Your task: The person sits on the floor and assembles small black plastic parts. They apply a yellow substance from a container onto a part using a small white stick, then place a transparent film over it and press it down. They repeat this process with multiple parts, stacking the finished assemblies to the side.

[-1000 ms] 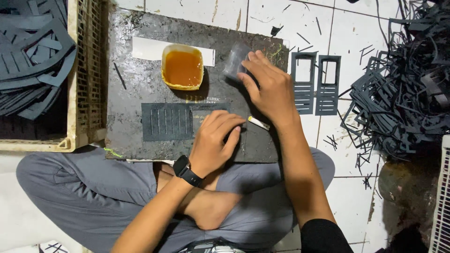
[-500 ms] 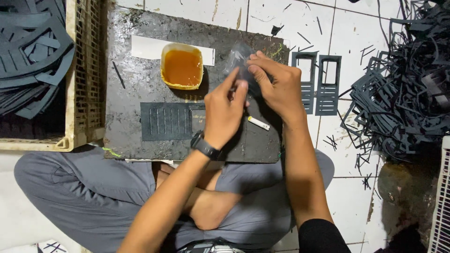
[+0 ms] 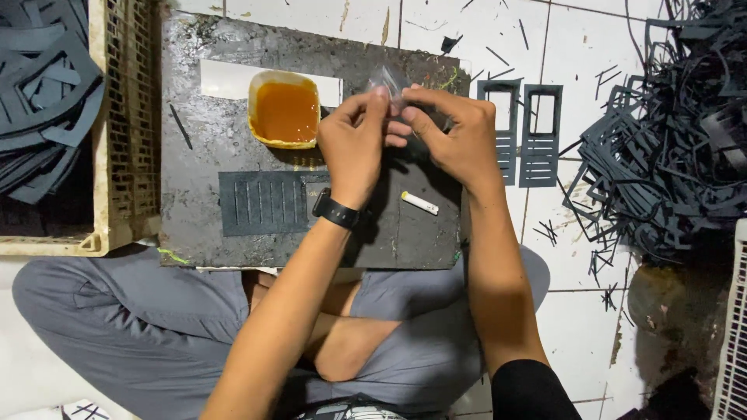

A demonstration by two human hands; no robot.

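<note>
I sit cross-legged on a tiled floor with a dark work board (image 3: 194, 225) across my lap. My left hand (image 3: 354, 148) and my right hand (image 3: 455, 136) meet above the board's far right part. Between their fingertips they pinch a small clear plastic piece (image 3: 387, 78). A black watch (image 3: 336, 210) is on my left wrist. Below my left hand lies a dark slotted foam rectangle (image 3: 261, 202). A small white stick (image 3: 420, 203) rests on the board beneath my right hand. A yellow tub of amber glue (image 3: 285, 110) stands at the board's far side on a white strip (image 3: 226, 79).
Two dark slotted foam pieces (image 3: 521, 132) lie on the tiles right of the board. A big heap of dark foam offcuts (image 3: 669, 140) fills the right side. A cream plastic crate (image 3: 117, 155) with dark foam sheets stands at the left. A white crate edge (image 3: 731, 334) shows at bottom right.
My left hand rose from the board's near edge to join my right hand, and both now pinch the clear piece. The white stick lies uncovered on the board.
</note>
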